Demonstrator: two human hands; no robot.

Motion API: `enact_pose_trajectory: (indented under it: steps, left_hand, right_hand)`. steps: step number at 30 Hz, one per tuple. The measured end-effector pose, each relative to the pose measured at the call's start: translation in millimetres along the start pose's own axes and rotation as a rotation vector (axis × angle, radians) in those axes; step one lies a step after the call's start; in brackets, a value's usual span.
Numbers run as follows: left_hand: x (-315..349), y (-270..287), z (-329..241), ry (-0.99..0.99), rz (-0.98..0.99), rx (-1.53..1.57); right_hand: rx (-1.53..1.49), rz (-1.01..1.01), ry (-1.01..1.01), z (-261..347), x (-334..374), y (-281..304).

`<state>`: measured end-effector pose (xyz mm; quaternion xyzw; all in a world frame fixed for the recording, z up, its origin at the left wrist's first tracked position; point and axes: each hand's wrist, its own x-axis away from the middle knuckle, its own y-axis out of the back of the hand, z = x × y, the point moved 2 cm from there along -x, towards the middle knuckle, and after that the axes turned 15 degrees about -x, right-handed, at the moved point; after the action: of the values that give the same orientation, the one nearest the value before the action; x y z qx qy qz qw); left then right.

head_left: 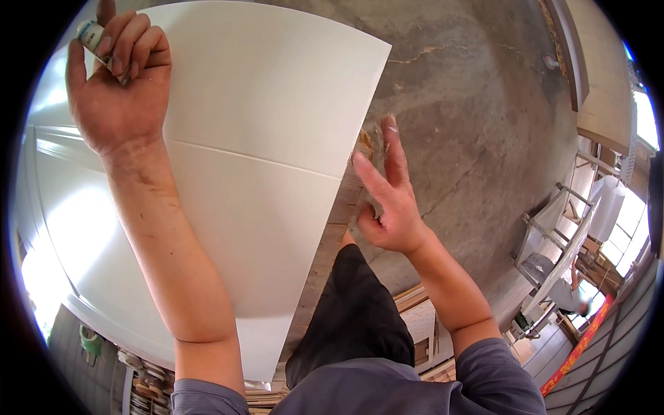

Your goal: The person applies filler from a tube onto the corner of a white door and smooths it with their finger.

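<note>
My left hand (121,90) is raised over the far left of a large white panel (256,90), palm up. Its fingers curl around a small white tube (93,38) with a printed label; part of the tube is hidden by the fingers. At the panel's right edge, my right hand (394,214) has two fingers stretched out, with pale residue on their tips, and the others bent in. One stretched finger is close to the panel edge; I cannot tell whether it touches. Nothing shows in this hand. A thin straight line (256,158) crosses the panel's surface.
Wooden boards (325,242) support the panel along its right edge. Cracked concrete floor (470,124) lies to the right. A brown board (602,76) stands at the far right, with a metal-framed rack (560,235) below it. Another person (570,297) is in the distance there.
</note>
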<state>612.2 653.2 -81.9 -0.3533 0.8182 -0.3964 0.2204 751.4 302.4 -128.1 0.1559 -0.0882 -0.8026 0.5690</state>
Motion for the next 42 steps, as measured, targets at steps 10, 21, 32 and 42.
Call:
enact_pose_trajectory:
  steps: [10, 21, 32, 42]
  left_hand:
    - [-0.1, -1.9, -0.5, 0.001, -0.017, 0.003]
    - [-0.5, -3.3, 1.7, 0.011, 0.005, 0.028]
    - [0.3, -0.9, -0.5, -0.007, -0.013, -0.007]
    - [-1.1, -1.1, 0.1, -0.009, -0.007, -0.017]
  right_hand:
    - [0.021, 0.001, 0.02, -4.4, -2.6, 0.7]
    - [0.045, -0.021, 0.047, -3.7, 1.8, -0.1]
    - [0.067, 0.012, 0.055, -2.3, 2.0, -2.6]
    - [0.112, -0.014, 0.085, 8.2, -20.6, 14.0]
